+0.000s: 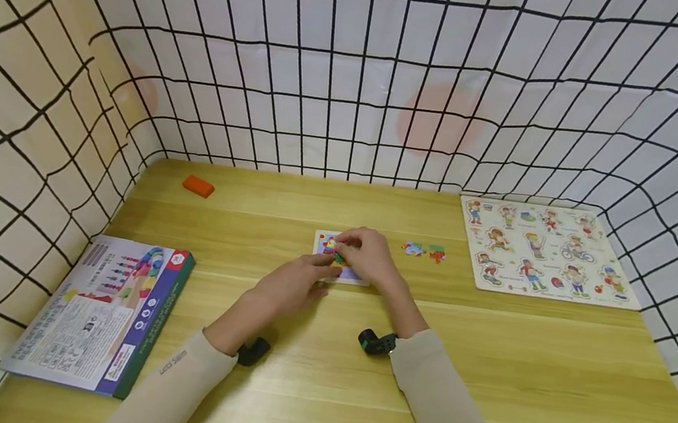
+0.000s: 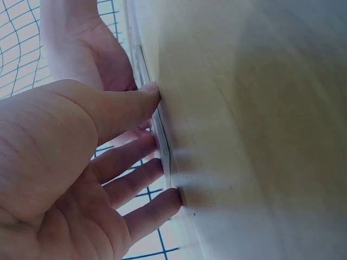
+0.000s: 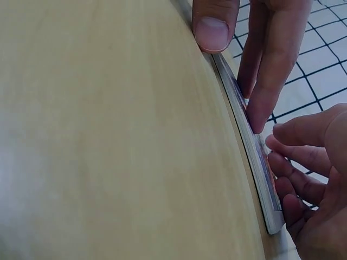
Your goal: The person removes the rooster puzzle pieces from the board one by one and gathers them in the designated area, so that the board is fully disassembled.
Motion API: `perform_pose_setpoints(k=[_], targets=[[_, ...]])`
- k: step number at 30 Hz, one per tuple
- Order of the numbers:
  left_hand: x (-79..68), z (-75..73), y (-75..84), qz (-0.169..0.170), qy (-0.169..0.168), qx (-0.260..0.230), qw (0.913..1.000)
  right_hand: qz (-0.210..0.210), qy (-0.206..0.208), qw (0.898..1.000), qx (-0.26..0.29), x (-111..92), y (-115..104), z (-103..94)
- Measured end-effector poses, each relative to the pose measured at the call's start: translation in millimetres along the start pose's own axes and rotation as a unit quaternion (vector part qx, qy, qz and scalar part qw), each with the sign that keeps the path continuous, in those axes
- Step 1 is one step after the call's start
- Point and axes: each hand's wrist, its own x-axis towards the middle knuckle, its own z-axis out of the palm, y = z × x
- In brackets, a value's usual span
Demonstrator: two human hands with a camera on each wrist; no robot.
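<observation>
A small jigsaw board (image 1: 352, 278) with a coloured picture lies flat on the table, partly covered by both hands. My left hand (image 1: 292, 283) rests at its near left side, fingers extended onto the picture; in the right wrist view the left thumb (image 3: 212, 33) touches the board's edge. Over the picture, my right hand (image 1: 370, 253) brings thumb and index finger together at a green puzzle piece (image 1: 339, 258), mostly hidden by the fingers. The right hand's other fingers (image 3: 298, 181) curl in beside the board. Two loose puzzle pieces (image 1: 414, 249) lie to the right.
A wooden board with children's figures (image 1: 541, 253) lies at the back right. At the left is a boxed toy set (image 1: 97, 315), and an orange-red block (image 1: 198, 186) sits at the back left. Black wire mesh (image 1: 359, 70) encloses the table's back and sides.
</observation>
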Motion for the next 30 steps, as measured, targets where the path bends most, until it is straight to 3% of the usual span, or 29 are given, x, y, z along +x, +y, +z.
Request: perform_pose_setpoints(k=[8, 18, 30], targets=[[-4.1, 5.0, -1.9, 0.014, 0.004, 0.01, 0.9998, -0.01, -0.022, 0.999, -0.023, 0.0, 2.1, 6.0], [0.4, 3.7, -3.3, 0.023, 0.007, 0.025, 0.9994, -0.027, -0.008, 0.999, -0.034, 1.0, 0.0, 2.3], [0.3, 4.1, -2.6, 0.016, 0.005, 0.034, 0.9993, 0.007, -0.006, 1.0, -0.003, 0.4, -5.2, 2.7]])
